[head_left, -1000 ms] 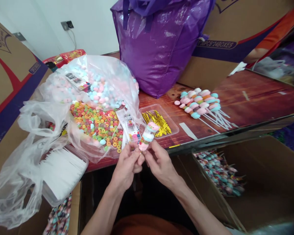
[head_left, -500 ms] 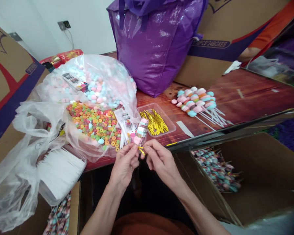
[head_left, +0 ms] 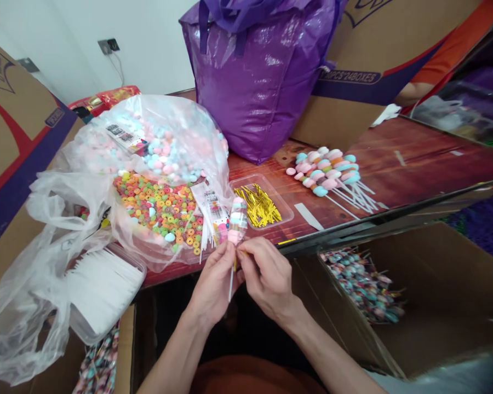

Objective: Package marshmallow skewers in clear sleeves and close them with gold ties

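Note:
My left hand (head_left: 214, 279) pinches the neck of a wrapped candy skewer (head_left: 238, 219), its pink and blue marshmallows inside a clear bag. Its white stick points down between my hands. My right hand (head_left: 268, 273) is closed at the same neck, fingertips on a gold twist tie (head_left: 235, 264) that is mostly hidden by the fingers. Just beyond stands a clear tray of gold twist ties (head_left: 258, 205). To its left lies a clear bag of ring gummies (head_left: 156, 205), and behind them sits a bag of marshmallows (head_left: 164, 156).
Unwrapped candy skewers (head_left: 328, 169) are piled on the table (head_left: 419, 148). A tub of white sticks (head_left: 102, 287) is at left. A box of wrapped skewers (head_left: 363, 284) stands below right. A purple bag (head_left: 258, 82) is behind; a person's orange sleeve (head_left: 456, 46) shows far right.
The gold tie's loose ends, visible before, are now mostly covered by my fingers. The skewer's white stick has come into view below, and my right hand has turned around the neck.

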{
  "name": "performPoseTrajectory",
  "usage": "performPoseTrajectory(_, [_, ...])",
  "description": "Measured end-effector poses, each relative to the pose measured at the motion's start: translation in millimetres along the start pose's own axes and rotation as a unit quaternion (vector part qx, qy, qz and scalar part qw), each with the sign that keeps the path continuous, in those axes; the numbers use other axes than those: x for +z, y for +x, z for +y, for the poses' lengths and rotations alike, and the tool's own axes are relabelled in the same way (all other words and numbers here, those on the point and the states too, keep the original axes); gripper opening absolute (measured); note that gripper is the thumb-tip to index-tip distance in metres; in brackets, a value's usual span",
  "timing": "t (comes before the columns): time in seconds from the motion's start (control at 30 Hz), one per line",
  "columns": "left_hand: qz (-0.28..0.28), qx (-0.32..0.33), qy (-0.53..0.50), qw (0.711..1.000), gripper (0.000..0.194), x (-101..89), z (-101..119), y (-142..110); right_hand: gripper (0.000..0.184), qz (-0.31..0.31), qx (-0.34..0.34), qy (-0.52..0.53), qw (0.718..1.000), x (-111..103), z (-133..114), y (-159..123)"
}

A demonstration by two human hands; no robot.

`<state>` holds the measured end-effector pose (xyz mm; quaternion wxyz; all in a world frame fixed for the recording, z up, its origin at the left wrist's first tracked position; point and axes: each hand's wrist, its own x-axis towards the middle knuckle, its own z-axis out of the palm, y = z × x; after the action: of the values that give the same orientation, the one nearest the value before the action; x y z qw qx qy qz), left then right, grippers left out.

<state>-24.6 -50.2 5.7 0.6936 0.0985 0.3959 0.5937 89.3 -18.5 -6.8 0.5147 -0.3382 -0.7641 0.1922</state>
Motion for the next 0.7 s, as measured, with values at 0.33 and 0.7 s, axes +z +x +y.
performPoseTrajectory(0.33, [0.001,0.175,0.235,0.956,0.054,-9.2,24,-28,0.016,-0.006,0.120,0.178,0.977,-5,-37,14])
performPoseTrajectory(0.7, [0.028,0.168,0.244,0.955,0.018,6.1,-6,-9,0.026,-0.009,0.322,0.232,0.918,-11,-31,-29])
